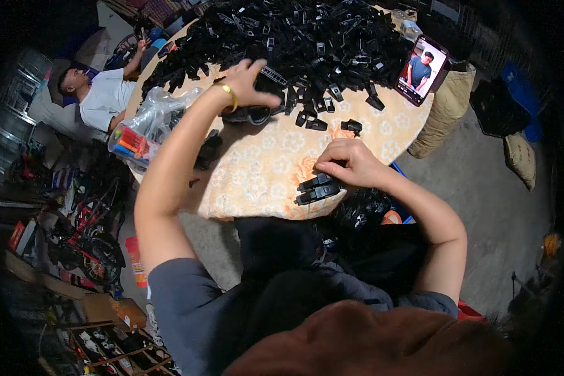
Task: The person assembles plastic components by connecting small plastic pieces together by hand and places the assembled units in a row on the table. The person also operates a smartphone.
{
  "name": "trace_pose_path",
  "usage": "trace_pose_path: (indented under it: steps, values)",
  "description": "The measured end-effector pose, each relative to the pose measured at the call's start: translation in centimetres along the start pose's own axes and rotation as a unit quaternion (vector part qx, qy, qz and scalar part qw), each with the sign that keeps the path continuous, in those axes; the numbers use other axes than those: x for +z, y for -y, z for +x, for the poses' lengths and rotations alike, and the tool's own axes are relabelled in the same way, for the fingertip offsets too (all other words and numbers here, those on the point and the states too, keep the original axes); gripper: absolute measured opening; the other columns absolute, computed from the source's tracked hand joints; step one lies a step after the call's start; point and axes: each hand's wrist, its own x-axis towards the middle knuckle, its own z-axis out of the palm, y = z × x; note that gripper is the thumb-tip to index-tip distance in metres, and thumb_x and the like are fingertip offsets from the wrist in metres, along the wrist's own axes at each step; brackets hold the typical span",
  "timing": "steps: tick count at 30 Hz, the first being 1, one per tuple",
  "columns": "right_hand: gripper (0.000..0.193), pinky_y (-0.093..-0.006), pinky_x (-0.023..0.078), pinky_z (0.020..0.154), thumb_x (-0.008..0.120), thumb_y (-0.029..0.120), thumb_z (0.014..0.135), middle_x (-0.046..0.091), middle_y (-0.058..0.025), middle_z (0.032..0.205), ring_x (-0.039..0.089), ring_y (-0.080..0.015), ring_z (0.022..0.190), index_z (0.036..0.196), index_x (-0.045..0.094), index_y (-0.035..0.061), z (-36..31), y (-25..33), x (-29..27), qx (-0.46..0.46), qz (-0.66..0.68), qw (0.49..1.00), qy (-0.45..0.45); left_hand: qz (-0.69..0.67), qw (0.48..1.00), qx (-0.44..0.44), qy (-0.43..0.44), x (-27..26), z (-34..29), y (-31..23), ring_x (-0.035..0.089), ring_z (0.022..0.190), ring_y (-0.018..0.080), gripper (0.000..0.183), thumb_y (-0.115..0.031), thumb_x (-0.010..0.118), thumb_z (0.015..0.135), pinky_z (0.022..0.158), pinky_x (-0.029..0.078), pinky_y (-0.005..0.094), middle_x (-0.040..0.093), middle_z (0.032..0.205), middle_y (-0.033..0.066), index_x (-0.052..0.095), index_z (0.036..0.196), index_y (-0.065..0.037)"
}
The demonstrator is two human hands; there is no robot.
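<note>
My left hand (247,86) reaches over the near edge of a large heap of small black plastic parts (301,37), its fingers spread and curved. Just below its palm lies a dark rounded object (252,115), partly hidden by the hand. Close to the table's front edge, my right hand (349,160) has its fingers curled together; what they hold, if anything, is hidden. Two longer black plastic pieces (318,190) rest side by side at its thumb. Beyond its knuckles sits a single black part (351,126).
The round table wears a flowered cloth (257,182). A phone (422,70) stands upright at the right, showing a person. To the left are a clear plastic bag (163,113) and a tub of coloured pens (133,145). Another person (106,100) is beyond the table's left side; sacks (445,113) stand right.
</note>
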Motion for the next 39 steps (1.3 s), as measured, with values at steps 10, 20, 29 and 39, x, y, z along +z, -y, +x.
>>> trace_pose_path:
  steps: [10,20,29,39]
  values:
    - [0.010,-0.0313,0.046,0.059,0.064,0.010,0.080,0.063,-0.0110,0.071,0.060,-0.0226,0.066,0.079,0.067,0.0007,-0.3,0.0,0.3,-0.006,-0.030,0.999,-0.018,0.282,0.947,-0.085,-0.130,-1.7,-2.9,7.3,0.060,0.095,0.0337,0.021,-0.015,0.061,0.076,0.081,0.050,0.0397,0.064,0.100,0.0149,0.068,0.093,-0.004]
    - [0.014,-0.0343,0.048,0.063,0.065,0.016,0.080,0.064,-0.0116,0.073,0.062,-0.0259,0.071,0.079,0.067,0.0021,-0.3,0.1,0.3,0.017,-0.036,0.999,-0.012,0.128,0.914,-0.178,0.341,-0.9,-2.0,10.0,0.063,0.083,0.0291,0.053,-0.033,0.069,0.065,0.079,0.051,0.0369,0.067,0.095,0.0147,0.062,0.106,-0.001]
    - [0.031,-0.0347,0.047,0.064,0.071,0.034,0.074,0.060,-0.0084,0.076,0.059,-0.0272,0.074,0.087,0.065,0.0064,-0.2,1.0,-0.1,-0.097,-0.044,0.994,0.034,-0.127,0.958,-0.157,-0.202,1.1,6.7,14.9,0.061,0.098,0.0310,0.069,-0.059,0.047,0.084,0.086,0.047,0.0423,0.062,0.111,0.0175,0.054,0.121,-0.002]
    - [0.028,-0.0350,0.047,0.070,0.073,0.023,0.072,0.062,-0.0091,0.081,0.060,-0.0268,0.078,0.090,0.065,0.0028,-0.5,1.2,-0.6,-0.086,-0.013,0.991,0.100,-0.323,0.889,-0.227,-0.231,8.7,9.7,3.6,0.046,0.117,0.0388,0.085,-0.069,0.041,0.079,0.100,0.034,0.0416,0.051,0.123,0.0258,0.051,0.123,0.003]
